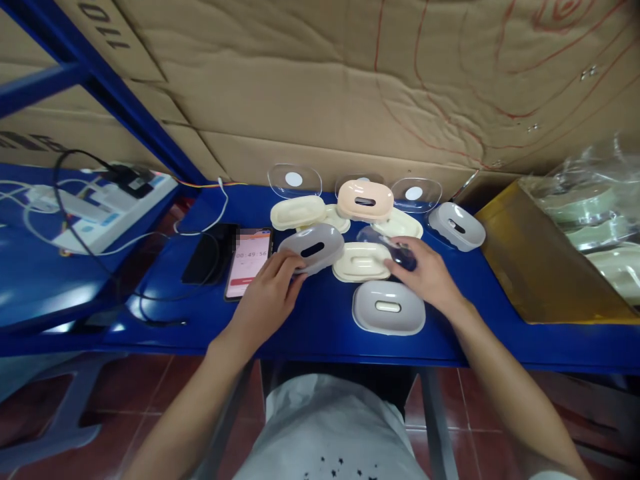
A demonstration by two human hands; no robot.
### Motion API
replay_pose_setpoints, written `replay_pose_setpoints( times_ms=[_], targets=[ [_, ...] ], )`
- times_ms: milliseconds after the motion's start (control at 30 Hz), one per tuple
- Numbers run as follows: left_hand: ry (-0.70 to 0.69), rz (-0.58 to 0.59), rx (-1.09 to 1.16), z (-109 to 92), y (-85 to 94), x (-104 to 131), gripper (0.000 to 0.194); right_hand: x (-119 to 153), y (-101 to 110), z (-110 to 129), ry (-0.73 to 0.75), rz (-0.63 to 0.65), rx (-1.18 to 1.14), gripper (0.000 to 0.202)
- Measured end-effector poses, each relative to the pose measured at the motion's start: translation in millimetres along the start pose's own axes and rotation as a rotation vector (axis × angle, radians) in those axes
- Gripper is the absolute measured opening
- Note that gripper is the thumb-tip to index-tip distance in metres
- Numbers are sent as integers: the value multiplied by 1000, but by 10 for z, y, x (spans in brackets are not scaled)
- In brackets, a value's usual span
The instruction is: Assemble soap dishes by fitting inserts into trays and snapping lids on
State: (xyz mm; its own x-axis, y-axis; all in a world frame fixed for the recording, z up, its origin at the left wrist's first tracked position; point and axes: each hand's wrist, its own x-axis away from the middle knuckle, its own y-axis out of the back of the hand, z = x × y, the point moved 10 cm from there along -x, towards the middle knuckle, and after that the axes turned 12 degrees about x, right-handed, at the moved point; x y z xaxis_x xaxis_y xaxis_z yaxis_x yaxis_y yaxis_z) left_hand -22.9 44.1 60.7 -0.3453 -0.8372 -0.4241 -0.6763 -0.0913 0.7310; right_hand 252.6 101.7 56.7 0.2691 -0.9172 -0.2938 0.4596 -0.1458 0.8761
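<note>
My left hand (273, 287) grips the near left edge of a grey oval soap dish shell (325, 241) with a dark slot, tilted up off the table. In my right hand (427, 272) is a clear plastic oval piece (371, 236), slightly blurred and partly covered by my fingers. Between the hands lies a cream soap dish tray (357, 265). Nearer to me sits a grey dish (367, 315) whose slot shows cream inside. Behind are a peach shell (377, 195), a cream tray (299, 212) and another cream tray (406, 224), partly overlapped.
Clear oval pieces with white round stickers (293, 179) lean against the cardboard (300, 87). A grey shell (457, 227) stands beside a box (520, 267) of bagged trays on the right. A phone (240, 283), black case (203, 257), cables and power strip (115, 213) lie left.
</note>
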Motion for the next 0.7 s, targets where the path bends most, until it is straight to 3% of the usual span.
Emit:
replay_pose_setpoints(
  times_ms=[167,300,400,533,700],
  targets=[
    [-98,176,65,31,-142,-205,16,631,369,44,148,-56,-9,48],
    [-211,240,24,-1,-279,-465,19,1140,236,305,333,33,44,66],
    [-263,226,-19,-147,-330,-513,26,1250,110,378,358,65,64,68],
    [-296,180,78,-549,-340,-240,28,1242,93,417,404,28,123,73],
    [-377,290,88,-966,-627,176,41,1332,57,473,510,-10,294,86]
  ],
)
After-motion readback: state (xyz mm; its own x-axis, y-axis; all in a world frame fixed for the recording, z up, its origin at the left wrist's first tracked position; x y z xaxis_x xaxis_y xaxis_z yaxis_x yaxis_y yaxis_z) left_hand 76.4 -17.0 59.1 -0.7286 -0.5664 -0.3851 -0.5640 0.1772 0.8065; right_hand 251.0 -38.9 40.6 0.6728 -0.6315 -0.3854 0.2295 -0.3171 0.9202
